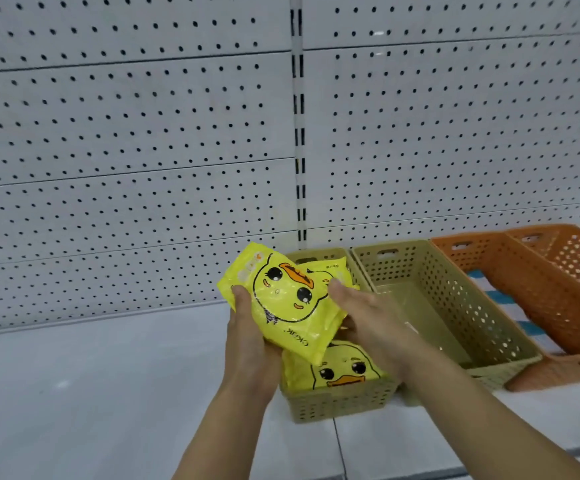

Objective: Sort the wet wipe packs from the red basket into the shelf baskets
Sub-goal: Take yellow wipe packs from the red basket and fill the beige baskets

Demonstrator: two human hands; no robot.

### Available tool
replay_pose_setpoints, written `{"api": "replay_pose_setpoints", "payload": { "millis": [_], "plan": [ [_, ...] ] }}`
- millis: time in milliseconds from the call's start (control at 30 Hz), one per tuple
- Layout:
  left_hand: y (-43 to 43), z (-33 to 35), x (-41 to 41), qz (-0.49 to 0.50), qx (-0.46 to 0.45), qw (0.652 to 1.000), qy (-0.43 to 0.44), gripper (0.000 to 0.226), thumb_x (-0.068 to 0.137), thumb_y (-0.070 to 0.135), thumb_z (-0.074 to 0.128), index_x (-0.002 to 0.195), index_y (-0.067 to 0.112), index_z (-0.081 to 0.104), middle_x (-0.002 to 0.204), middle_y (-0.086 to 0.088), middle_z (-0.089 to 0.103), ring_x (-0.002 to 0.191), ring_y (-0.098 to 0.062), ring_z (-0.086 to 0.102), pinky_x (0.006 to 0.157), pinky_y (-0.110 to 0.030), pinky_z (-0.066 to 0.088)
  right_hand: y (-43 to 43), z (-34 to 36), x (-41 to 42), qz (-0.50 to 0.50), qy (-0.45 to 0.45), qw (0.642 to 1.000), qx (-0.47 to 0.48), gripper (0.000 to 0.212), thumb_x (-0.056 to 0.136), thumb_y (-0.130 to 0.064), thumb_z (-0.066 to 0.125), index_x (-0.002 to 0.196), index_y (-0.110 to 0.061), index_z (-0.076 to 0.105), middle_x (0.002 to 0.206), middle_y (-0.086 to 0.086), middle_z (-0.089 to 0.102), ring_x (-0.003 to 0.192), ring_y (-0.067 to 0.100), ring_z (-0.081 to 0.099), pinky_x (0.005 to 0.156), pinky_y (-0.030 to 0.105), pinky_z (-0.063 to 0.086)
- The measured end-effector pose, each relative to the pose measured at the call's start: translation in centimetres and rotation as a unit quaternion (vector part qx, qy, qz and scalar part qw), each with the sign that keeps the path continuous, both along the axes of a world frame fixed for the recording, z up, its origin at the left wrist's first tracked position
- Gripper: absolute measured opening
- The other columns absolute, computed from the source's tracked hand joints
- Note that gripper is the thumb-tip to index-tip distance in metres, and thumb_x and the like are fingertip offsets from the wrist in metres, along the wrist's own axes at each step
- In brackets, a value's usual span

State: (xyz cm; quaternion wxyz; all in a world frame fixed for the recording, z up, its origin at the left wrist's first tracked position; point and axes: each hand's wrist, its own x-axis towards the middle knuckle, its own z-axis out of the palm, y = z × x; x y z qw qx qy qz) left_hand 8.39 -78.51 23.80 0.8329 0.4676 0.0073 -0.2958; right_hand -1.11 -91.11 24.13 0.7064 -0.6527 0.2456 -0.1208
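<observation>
A yellow wet wipe pack (pixel 281 303) with a duck face is tilted above the leftmost beige shelf basket (pixel 337 403). My left hand (pixel 250 341) grips its left side from below, thumb on top. My right hand (pixel 361 313) holds its right edge, thumb on the pack and fingers under it. Another yellow duck pack (pixel 337 368) lies in the front of that basket, and a third (pixel 333 271) shows at the back, partly hidden by the held pack. The red basket is out of view.
A second beige basket (pixel 454 306) stands to the right on the white shelf (pixel 108 393). Two orange baskets (pixel 530 296) follow; blue-and-white packs (pixel 503 303) show in the nearer one. Behind is a white pegboard wall (pixel 143 133).
</observation>
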Motion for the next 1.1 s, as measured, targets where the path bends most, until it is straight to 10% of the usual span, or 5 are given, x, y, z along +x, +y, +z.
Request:
{"api": "replay_pose_setpoints", "payload": {
  "millis": [300, 433, 533, 833, 1100],
  "plan": [
    [-7.0, 1.3, -2.2, -0.040, 0.083, 0.990, -0.109, 0.012, 0.091, 0.024, 0.065, 0.092, 0.013, 0.070, 0.083, -0.003, 0.075, 0.068, -0.013, 0.069, 0.055, -0.026, 0.054, -8.4, 2.2, -4.7, -0.089, -0.037, 0.995, 0.027, 0.047, 0.060, -0.022, 0.080, 0.103, -0.007, 0.069, 0.096, 0.013, 0.074, 0.088, 0.029, 0.071, 0.078, 0.042, 0.057],
    [-9.6, 0.6, -2.8, -0.081, 0.178, 0.958, -0.208, 0.018, 0.088, 0.022, 0.070, 0.101, 0.012, 0.063, 0.085, -0.002, 0.073, 0.077, -0.015, 0.068, 0.067, -0.027, 0.051, -13.7, 2.5, -5.5, -0.206, -0.057, 0.977, 0.024, 0.023, 0.072, -0.012, 0.076, 0.094, -0.008, 0.070, 0.082, 0.011, 0.075, 0.066, 0.024, 0.072, 0.056, 0.037, 0.060],
    [-10.6, -0.6, -3.5, -0.159, 0.325, 0.860, -0.359, 0.043, 0.090, 0.035, 0.066, 0.128, 0.023, 0.050, 0.127, 0.006, 0.062, 0.116, -0.011, 0.057, 0.088, -0.026, 0.048, -18.3, 1.5, -5.4, -0.269, -0.017, 0.957, -0.108, 0.008, 0.083, -0.012, 0.071, 0.087, -0.006, 0.070, 0.082, 0.017, 0.073, 0.066, 0.026, 0.069, 0.063, 0.040, 0.058],
    [-12.5, -3.2, -4.8, -0.273, 0.442, 0.726, -0.452, 0.082, 0.092, 0.050, 0.055, 0.155, 0.025, 0.009, 0.162, 0.008, 0.015, 0.147, -0.011, 0.017, 0.118, -0.030, 0.018, -21.4, 0.8, -2.1, -0.231, 0.083, 0.913, -0.327, 0.025, 0.087, -0.020, 0.068, 0.069, -0.006, 0.057, 0.065, 0.010, 0.057, 0.060, 0.025, 0.053, 0.057, 0.033, 0.042],
    [-11.4, -3.8, -1.9, 0.080, 0.418, 0.779, -0.460, 0.042, 0.092, 0.028, 0.060, 0.129, 0.015, 0.043, 0.126, 0.004, 0.046, 0.114, -0.011, 0.048, 0.089, -0.024, 0.037, -16.8, 0.9, 3.4, -0.125, 0.038, 0.982, -0.135, 0.014, 0.089, -0.018, 0.065, 0.085, -0.005, 0.068, 0.096, 0.022, 0.071, 0.077, 0.025, 0.066, 0.077, 0.039, 0.054]
  ]
}}
